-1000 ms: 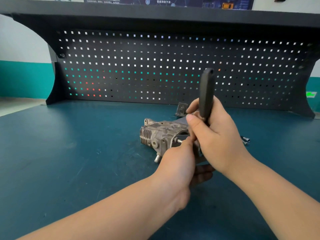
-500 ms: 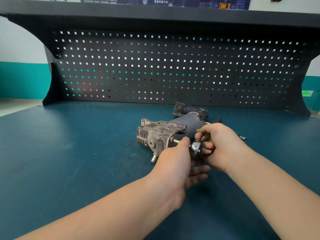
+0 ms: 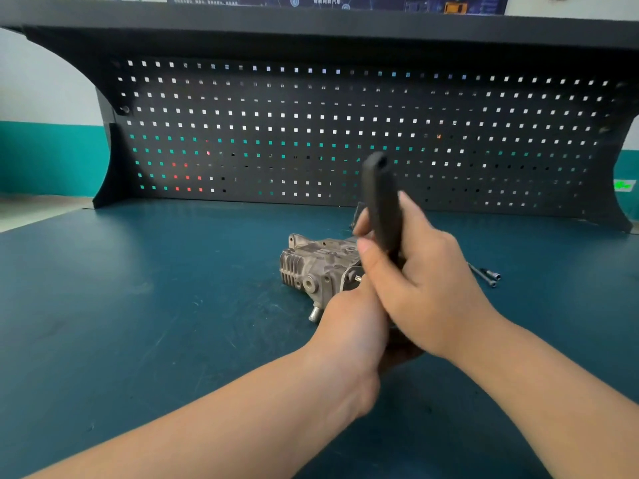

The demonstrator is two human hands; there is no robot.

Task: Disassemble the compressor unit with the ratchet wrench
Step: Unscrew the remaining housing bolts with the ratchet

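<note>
The grey metal compressor unit (image 3: 313, 267) lies on the blue bench, its finned end to the left and a short pipe stub at its front. My right hand (image 3: 418, 281) grips the black handle of the ratchet wrench (image 3: 380, 205), which stands nearly upright above the unit. The wrench head is hidden behind my hands. My left hand (image 3: 349, 326) is at the unit's near right end, beneath the right hand, its fingers curled at the wrench head; what they hold is hidden. A bolt tip (image 3: 358, 278) shows just above it.
Two loose long bolts (image 3: 487, 276) lie on the bench to the right of my hands. A black pegboard back panel (image 3: 311, 133) with a shelf on top closes off the far side. The blue bench top (image 3: 138, 305) extends wide to the left.
The wrench handle has swung up from low on the right to nearly upright, as it stood one second ago. My left hand has stayed at the unit's end.
</note>
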